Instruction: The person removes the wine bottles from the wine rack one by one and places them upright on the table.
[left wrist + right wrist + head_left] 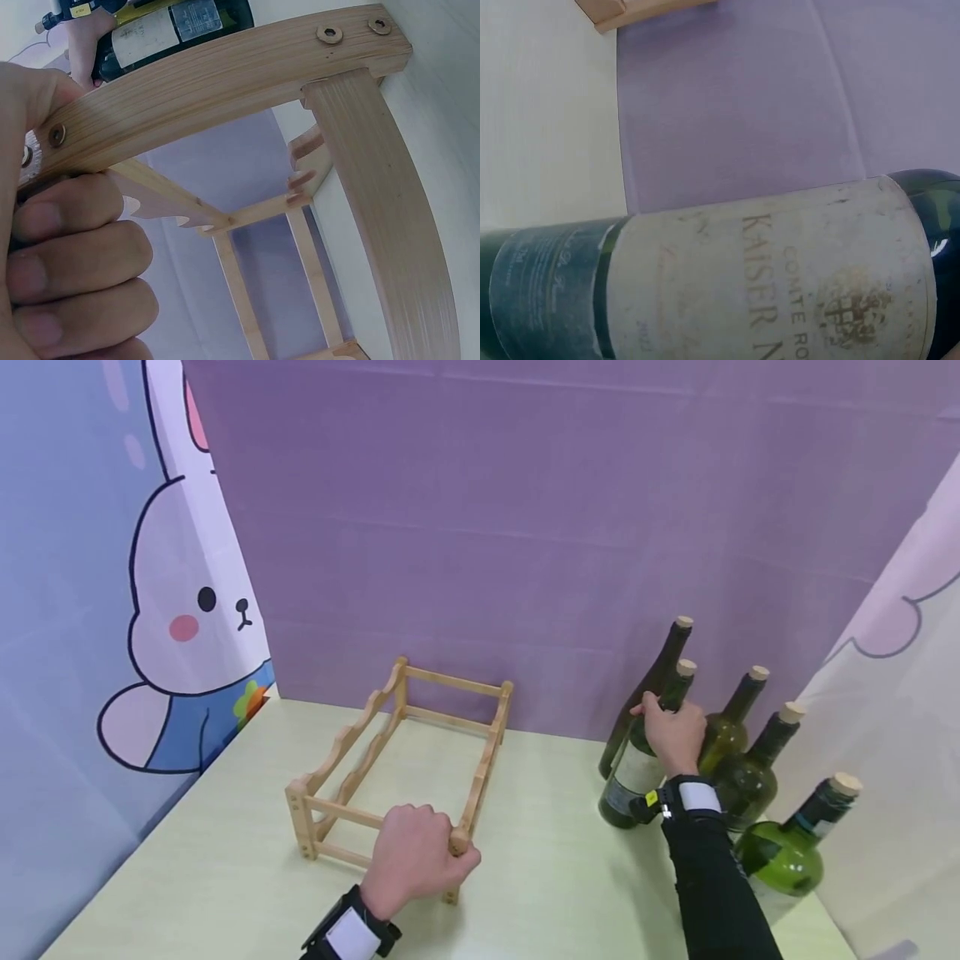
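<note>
A light wooden wine rack [339, 810] stands on the table, scalloped rails along its two long sides. My left hand [422, 858] grips the near top bar at its right corner, and the fingers [90, 259] curl under the wood in the left wrist view. On the right, my right hand [672, 733] holds a dark green wine bottle [632, 783] around its neck and shoulder. This corked bottle leans slightly, and its cream and blue-grey labels [765, 277] fill the lower part of the right wrist view.
Several other corked bottles stand close around my right hand: a slim dark one [651, 689] behind, an olive one [726, 731] and a dark one [752, 781] to the right, and a bright green one [783, 856] nearer. A purple cloth [480, 527] hangs behind the pale table [555, 827].
</note>
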A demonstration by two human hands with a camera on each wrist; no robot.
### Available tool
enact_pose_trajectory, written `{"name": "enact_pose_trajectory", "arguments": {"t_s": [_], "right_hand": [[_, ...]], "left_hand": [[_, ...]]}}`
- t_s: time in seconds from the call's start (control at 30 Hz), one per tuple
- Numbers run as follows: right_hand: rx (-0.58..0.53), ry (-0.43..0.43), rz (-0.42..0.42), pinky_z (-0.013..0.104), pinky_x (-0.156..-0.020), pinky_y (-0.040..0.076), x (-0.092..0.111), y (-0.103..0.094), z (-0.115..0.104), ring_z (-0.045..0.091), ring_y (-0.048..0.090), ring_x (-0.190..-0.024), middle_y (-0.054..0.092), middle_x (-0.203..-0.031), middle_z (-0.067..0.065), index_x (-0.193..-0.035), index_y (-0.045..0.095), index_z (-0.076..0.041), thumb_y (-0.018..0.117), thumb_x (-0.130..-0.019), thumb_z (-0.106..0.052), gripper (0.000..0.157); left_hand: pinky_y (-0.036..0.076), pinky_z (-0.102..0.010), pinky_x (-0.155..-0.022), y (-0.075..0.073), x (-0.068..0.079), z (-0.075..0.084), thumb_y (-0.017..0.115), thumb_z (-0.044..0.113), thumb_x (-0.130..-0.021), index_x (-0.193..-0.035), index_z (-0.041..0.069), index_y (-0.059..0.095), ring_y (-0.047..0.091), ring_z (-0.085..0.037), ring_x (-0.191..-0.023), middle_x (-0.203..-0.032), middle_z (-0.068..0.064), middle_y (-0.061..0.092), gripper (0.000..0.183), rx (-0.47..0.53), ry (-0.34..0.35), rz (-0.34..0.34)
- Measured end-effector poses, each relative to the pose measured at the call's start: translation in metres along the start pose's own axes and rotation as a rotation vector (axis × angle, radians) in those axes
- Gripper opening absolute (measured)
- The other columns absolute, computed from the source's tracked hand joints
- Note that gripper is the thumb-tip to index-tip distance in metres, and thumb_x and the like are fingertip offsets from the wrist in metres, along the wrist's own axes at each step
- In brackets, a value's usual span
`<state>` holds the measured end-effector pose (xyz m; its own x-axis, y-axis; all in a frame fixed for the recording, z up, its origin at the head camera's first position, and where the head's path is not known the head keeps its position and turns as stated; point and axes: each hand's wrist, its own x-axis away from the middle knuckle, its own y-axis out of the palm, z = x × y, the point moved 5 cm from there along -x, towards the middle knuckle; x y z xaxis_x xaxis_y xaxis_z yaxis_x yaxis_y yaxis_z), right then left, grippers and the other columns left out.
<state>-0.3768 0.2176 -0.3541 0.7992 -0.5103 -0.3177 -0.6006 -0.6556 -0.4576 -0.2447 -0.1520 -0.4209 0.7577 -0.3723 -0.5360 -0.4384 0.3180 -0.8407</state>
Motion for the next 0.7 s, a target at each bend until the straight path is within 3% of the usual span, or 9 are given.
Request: {"name": "enact_pose_trajectory", "arguments": {"t_s": [0.2, 0.43, 0.7], "right_hand": [[0.022, 0.006, -0.014, 0.035, -0.085, 0.036, 0.002, -0.001, 0.002, 0.032, 0.06, -0.111, 0.072, -0.118, 0.018, -0.092, 0.08, -0.011, 0.056, -0.097, -0.056, 0.051], [0.023, 0.039, -0.094, 0.042, -0.095, 0.037, 0.006, -0.002, 0.009, 0.028, 0.055, -0.123, 0.067, -0.132, 0.012, -0.107, 0.077, -0.013, 0.051, -0.094, -0.07, 0.064], [0.016, 0.028, -0.138, 0.056, -0.111, 0.037, 0.013, -0.001, 0.01, 0.035, 0.047, -0.138, 0.055, -0.144, 0.016, -0.137, 0.05, -0.017, 0.057, -0.092, -0.07, 0.07]], "left_hand": [[0.01, -0.022, -0.045, 0.0, 0.0, 0.0, 0.067, 0.044, -0.077, -0.047, 0.027, 0.021, 0.01, -0.003, -0.048, -0.051, 0.015, 0.009, 0.057, -0.002, 0.007, 0.001], [0.011, -0.021, -0.044, 0.002, -0.002, 0.0, 0.066, 0.043, -0.077, -0.047, 0.028, 0.022, 0.01, -0.001, -0.046, -0.049, 0.016, 0.009, 0.055, 0.018, 0.017, -0.012], [0.013, -0.021, -0.044, 0.003, -0.003, -0.002, 0.067, 0.044, -0.079, -0.045, 0.027, 0.025, 0.012, -0.001, -0.044, -0.047, 0.016, 0.011, 0.056, 0.033, -0.007, -0.027]]}}
